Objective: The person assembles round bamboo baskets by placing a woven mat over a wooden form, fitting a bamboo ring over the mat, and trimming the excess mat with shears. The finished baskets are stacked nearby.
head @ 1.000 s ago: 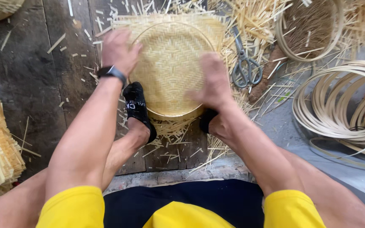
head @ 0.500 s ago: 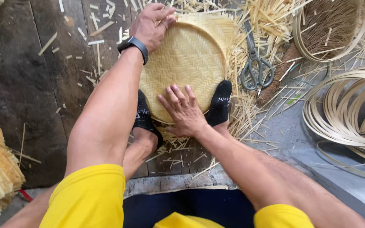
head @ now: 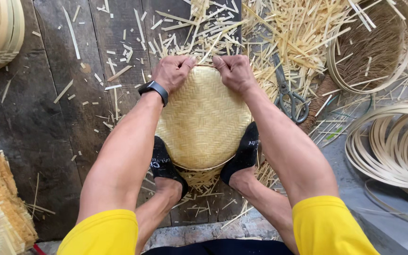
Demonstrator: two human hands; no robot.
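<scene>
Both feet in black socks [head: 166,165] pin the round woven bamboo tray [head: 203,123] steady while the left hand [head: 172,72] and right hand [head: 234,72], fists curled, apparently pinch its far rim.

The right hand [head: 233,72] has left the tray's [head: 204,123] near rim at 6 o'clock for the far rim at 12 o'clock, where it now grips beside the left hand [head: 173,72], both closed on the edge.
</scene>
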